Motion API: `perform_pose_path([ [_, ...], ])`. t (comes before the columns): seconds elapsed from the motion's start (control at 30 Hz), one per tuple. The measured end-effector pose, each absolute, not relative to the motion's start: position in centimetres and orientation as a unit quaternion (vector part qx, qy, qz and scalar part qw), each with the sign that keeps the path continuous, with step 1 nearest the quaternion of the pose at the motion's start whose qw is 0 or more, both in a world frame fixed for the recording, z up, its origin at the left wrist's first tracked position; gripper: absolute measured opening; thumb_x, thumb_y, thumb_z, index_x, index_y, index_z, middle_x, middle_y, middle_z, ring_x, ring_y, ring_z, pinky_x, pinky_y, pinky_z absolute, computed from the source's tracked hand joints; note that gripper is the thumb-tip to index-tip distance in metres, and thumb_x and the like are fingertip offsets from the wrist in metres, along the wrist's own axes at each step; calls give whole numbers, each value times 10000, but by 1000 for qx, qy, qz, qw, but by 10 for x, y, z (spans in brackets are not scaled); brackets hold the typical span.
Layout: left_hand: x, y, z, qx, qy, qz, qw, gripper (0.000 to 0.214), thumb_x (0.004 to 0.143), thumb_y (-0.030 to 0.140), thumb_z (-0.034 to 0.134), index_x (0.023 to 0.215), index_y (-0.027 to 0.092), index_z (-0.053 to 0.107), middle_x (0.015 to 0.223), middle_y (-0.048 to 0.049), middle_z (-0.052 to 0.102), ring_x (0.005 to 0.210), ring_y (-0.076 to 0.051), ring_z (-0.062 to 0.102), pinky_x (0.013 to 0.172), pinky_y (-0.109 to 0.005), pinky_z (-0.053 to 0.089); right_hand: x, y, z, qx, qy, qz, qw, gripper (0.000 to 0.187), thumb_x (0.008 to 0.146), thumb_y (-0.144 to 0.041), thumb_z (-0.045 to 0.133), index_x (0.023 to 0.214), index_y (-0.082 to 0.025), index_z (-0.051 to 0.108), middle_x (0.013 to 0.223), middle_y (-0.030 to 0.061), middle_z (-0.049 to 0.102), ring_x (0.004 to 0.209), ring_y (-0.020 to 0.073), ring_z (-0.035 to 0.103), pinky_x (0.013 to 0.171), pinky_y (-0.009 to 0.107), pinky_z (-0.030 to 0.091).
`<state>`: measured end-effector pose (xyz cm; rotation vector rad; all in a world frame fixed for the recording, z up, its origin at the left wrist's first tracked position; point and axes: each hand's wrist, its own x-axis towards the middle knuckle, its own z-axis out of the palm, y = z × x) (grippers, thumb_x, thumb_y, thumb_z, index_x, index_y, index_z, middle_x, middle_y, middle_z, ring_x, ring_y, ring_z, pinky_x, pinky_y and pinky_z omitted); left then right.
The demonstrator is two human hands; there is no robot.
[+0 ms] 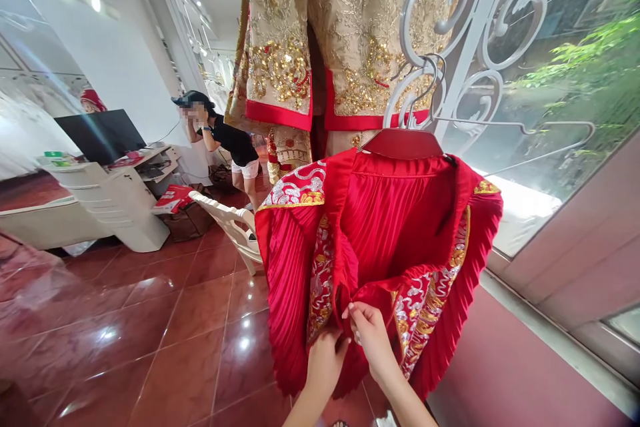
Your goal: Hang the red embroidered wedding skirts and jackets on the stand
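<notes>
Lower centre, edge-handling apparently underway: right hand point(370, 335) pinches red pleated skirt point(290, 280), left hand point(324, 361) half-curled, grip unclear; next needs steadiness.

Glossy floor point(193, 320), window point(570, 170) (trees point(595, 23), perhaps)

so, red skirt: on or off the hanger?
On. The red skirt hangs by its far edge from the dark red hanger; the right hand pinches its near edge, the left hand just below.
</notes>
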<state>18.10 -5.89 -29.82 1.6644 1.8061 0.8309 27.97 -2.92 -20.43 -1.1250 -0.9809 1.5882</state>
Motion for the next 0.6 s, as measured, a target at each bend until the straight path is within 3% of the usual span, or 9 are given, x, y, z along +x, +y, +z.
perform_pose_path([
  [0.13,184,-54,-275,587,692,352,230,397,768,243,529,1147,137,587,1177,-177,600,1058,-287,582,894,-393,436,281,-32,-217,-454,-412,651,447,433,600,-575,601,574,-145,561,404,-91,233,394,46,149,402,214,88],
  [0.33,193,-41,-253,616,650,369,247,347,802,106,346,801,165,687,859,-128,687,823,-238,628,734,-343,453,279,-41,-218,-434,-381,671,464,439,612,-585,608,581,-152,541,372,-95,261,373,42,175,394,205,125],
  [0.5,200,-48,-261,618,624,401,259,329,803,165,375,914,174,686,870,-125,698,808,-244,636,729,-339,451,282,-39,-186,-439,-305,687,493,350,589,-492,630,561,-157,532,358,-100,264,353,35,174,384,202,137],
  [0.6,207,-51,-263,612,636,402,243,326,816,217,368,858,174,689,809,-140,699,755,-257,645,678,-334,449,282,-35,-155,-439,-301,671,517,306,583,-450,613,545,-157,537,357,-100,255,350,33,168,382,204,124],
])
